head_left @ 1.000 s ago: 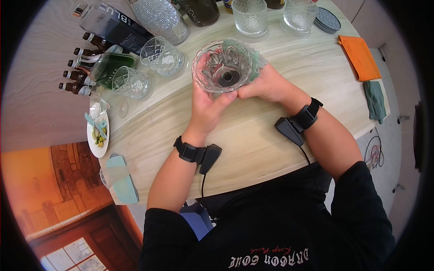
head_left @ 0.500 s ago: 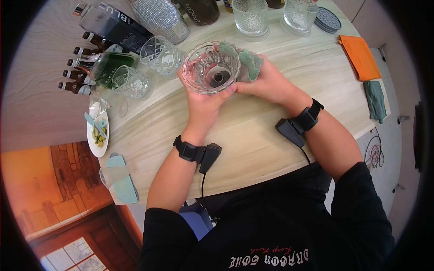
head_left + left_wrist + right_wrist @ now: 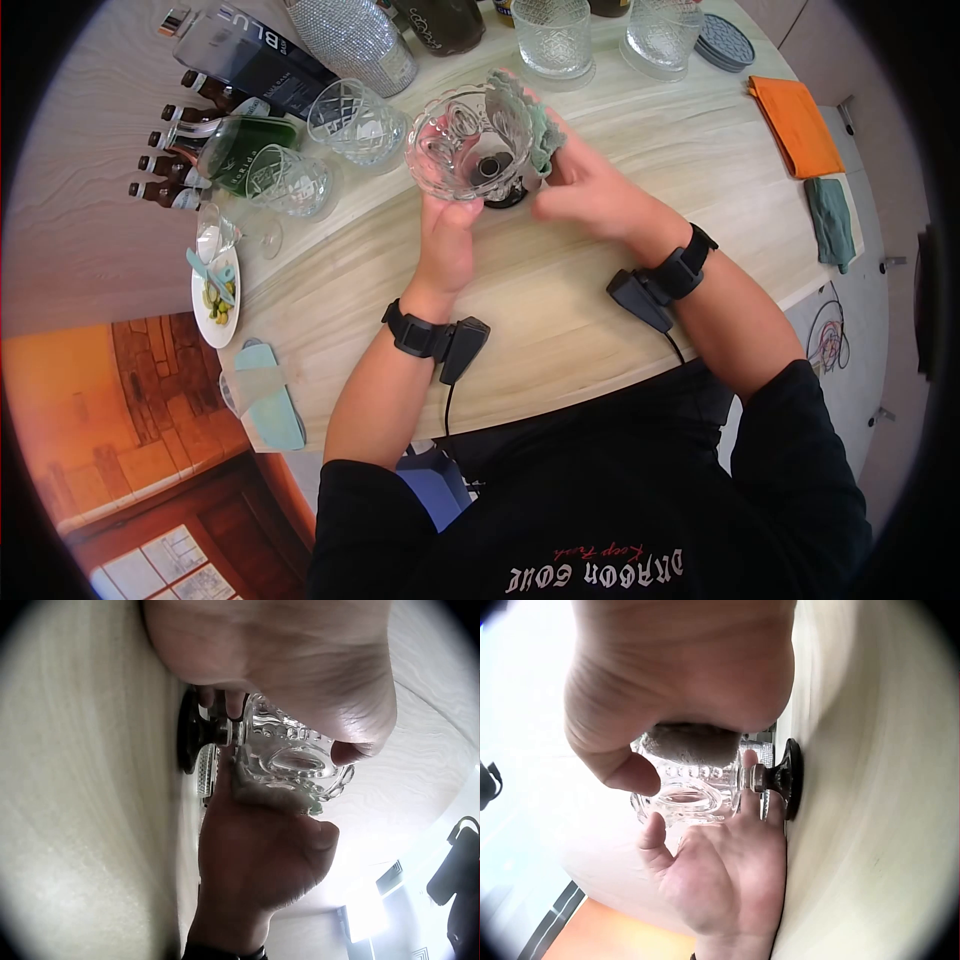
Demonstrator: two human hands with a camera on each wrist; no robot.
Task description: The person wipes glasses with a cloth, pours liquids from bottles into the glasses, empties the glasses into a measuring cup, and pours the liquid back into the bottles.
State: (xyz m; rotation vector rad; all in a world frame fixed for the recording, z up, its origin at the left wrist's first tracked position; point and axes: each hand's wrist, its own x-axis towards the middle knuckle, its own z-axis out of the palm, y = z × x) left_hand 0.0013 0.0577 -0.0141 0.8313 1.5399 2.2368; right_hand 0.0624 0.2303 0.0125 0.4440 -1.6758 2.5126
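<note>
A clear footed dessert glass [image 3: 436, 160] with a scalloped rim stands upright between my hands. Its black foot [image 3: 793, 780] is at the tabletop, below a short stem. My left hand [image 3: 446, 240] holds the glass from the left, with the thumb beside the bowl and fingers reaching behind the stem. On the other side my right hand [image 3: 596, 190] holds a grey-green cloth [image 3: 542, 135] against the outside of the bowl and over part of the rim. In the left wrist view the cloth [image 3: 274, 796] lies between the right palm and the glass.
Crystal tumblers [image 3: 357, 125] and liquor bottles [image 3: 255, 60] stand at the left and back. Two textured glasses [image 3: 553, 45] and coasters [image 3: 724, 45] are at the far side. An orange cloth [image 3: 795, 128] and a folded green cloth [image 3: 829, 225] lie right; a garnish plate [image 3: 230, 335] sits left.
The right hand and cloth have shifted round the bowl's right side, with cloth now over the rim. The thumbs have parted, and the black foot shows beneath the glass.
</note>
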